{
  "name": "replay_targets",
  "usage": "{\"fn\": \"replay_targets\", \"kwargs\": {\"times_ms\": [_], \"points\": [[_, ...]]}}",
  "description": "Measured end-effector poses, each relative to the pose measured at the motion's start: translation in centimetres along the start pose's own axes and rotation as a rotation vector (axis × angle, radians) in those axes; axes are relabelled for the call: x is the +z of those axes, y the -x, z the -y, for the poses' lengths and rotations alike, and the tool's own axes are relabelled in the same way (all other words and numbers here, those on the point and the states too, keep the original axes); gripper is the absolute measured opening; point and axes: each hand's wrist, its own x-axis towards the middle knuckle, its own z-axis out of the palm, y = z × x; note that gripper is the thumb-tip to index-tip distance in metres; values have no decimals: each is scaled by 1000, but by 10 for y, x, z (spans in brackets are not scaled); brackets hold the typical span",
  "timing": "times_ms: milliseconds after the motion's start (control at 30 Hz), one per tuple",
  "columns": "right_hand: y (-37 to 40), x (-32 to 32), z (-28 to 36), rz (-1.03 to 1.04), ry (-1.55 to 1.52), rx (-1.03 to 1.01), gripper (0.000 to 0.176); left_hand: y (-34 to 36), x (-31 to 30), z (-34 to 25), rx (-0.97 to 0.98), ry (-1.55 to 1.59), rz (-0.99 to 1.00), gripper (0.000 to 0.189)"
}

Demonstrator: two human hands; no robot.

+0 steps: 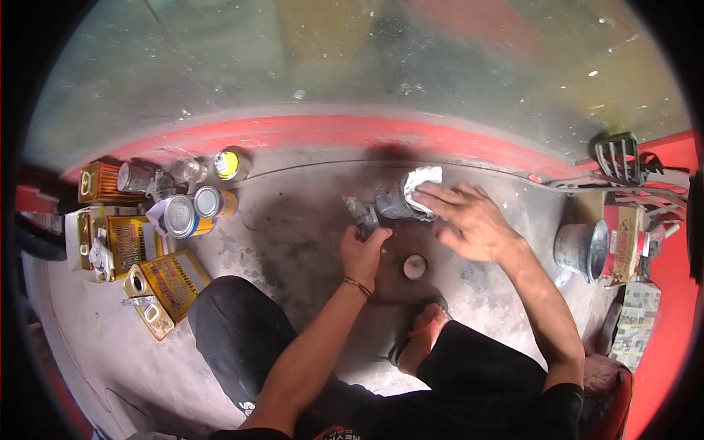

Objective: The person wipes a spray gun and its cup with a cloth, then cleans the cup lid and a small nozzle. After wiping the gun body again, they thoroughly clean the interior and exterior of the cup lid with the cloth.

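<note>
My left hand (364,253) is closed around the handle of a grey, paint-stained spray gun (361,213). Its grey cup (392,202) lies tilted to the right, toward my other hand. At the cup's rim my right hand (473,220) presses a crumpled white cloth (422,180) with its fingertips. The inside of the cup is hidden by the cloth and fingers. On the floor below the cup sits a small round whitish lid or dish (415,267).
Yellow thinner cans (176,282), round tins (180,216) and a yellow-topped can (226,164) stand at left. A metal bucket (579,248), a cardboard box (623,238) and hoses (587,183) are at right. A red-edged, speckled panel (352,81) rises ahead.
</note>
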Motion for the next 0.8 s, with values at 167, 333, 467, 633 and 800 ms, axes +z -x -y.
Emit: {"fn": "replay_targets", "kwargs": {"times_ms": [167, 333, 467, 633, 800], "points": [[-5, 27, 4, 257, 95, 81, 80, 10, -4, 4, -29, -65, -56, 33], [-41, 61, -7, 713, 130, 59, 68, 20, 4, 22, 127, -78, -86, 31], [-41, 31, -27, 880, -580, 396, 54, 17, 1, 33, 83, -121, -83, 31], [-14, 49, -30, 522, -349, 200, 48, 5, 3, 32, 136, -124, -41, 32], [-7, 62, -20, 510, -446, 275, 44, 7, 1, 30, 63, -157, -48, 33]]}}
